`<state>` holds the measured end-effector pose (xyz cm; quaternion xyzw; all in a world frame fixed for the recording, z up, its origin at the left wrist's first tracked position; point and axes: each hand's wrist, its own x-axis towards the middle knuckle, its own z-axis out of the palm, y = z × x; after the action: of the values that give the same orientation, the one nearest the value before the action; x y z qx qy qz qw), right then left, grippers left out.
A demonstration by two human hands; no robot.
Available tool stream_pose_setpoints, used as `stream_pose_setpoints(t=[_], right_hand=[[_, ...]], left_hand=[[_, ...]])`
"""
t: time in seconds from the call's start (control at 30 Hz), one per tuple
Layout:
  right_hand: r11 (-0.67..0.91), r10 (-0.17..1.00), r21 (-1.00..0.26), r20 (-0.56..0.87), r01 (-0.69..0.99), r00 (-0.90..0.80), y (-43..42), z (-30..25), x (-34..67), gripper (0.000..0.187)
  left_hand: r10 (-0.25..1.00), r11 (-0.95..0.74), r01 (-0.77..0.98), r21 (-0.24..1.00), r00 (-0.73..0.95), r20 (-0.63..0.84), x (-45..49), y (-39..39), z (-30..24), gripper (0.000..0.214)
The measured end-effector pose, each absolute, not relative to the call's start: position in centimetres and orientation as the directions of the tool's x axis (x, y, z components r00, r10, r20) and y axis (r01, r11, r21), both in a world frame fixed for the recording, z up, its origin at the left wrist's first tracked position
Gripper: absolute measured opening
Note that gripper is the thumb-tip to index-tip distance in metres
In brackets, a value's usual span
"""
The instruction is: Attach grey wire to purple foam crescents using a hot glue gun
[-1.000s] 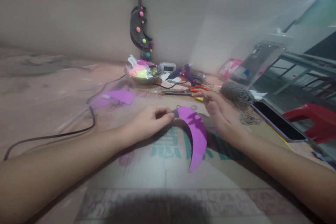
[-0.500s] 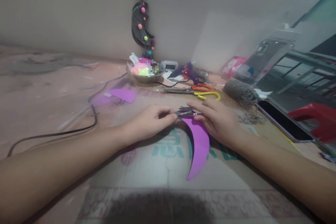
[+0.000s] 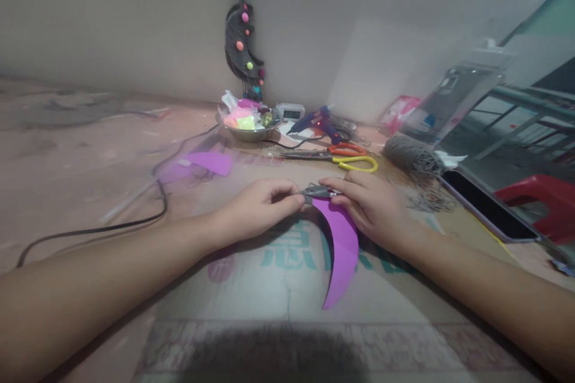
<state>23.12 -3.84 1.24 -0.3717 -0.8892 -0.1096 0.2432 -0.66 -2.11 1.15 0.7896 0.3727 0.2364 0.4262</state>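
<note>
Left hand [image 3: 256, 212] pinches the purple crescent [image 3: 344, 242] by its tip, for steadiness I guess; right hand [image 3: 380, 206] pinches little snips [image 3: 320, 191].

A glue gun [image 3: 317, 124], scissors [image 3: 309, 156] and yarn [image 3: 409, 154] suggest a craft corner.

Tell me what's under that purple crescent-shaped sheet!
Beneath the purple crescent-shaped sheet is pale brown cardboard, with teal printing showing on both sides. Any printing directly beneath is covered, so I can't tell.
</note>
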Motion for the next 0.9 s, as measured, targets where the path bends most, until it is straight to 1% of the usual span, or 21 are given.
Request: stream_pose_setpoints(t=[0.2, 0.37, 0.5, 0.63, 0.73, 0.9], right_hand=[[0.694, 0.611, 0.015, 0.517, 0.720, -0.600, -3.76, 1.14, 23.23, 0.032], [0.692, 0.627, -0.020, 0.512, 0.722, -0.587, -3.80, 1.21, 23.11, 0.032], [0.683, 0.667, -0.100, 0.489, 0.723, -0.562, -3.85, 1.29, 23.17, 0.034], [0.639, 0.703, -0.196, 0.540, 0.743, -0.462, -4.03, 1.59, 23.30, 0.039], [0.640, 0.690, -0.168, 0.554, 0.750, -0.465, -4.13, 1.77, 23.32, 0.040], [0.690, 0.613, -0.034, 0.559, 0.723, -0.558, -4.15, 1.59, 23.44, 0.038]], left_hand=[[0.796, -0.346, 0.392, 0.853, 0.604, 0.045, -0.69, -2.21, 1.14, 0.028], [0.789, -0.357, 0.387, 0.850, 0.612, 0.053, -0.79, -2.14, 1.04, 0.028], [0.783, -0.357, 0.379, 0.854, 0.620, 0.052, -0.75, -2.09, 0.94, 0.028], [0.780, -0.359, 0.357, 0.862, 0.623, 0.067, -0.72, -1.99, 0.77, 0.029], [0.783, -0.355, 0.349, 0.868, 0.619, 0.071, -0.69, -1.89, 0.69, 0.029], [0.803, -0.282, 0.296, 0.913, 0.593, 0.056, -0.62, -1.89, 0.84, 0.029]])
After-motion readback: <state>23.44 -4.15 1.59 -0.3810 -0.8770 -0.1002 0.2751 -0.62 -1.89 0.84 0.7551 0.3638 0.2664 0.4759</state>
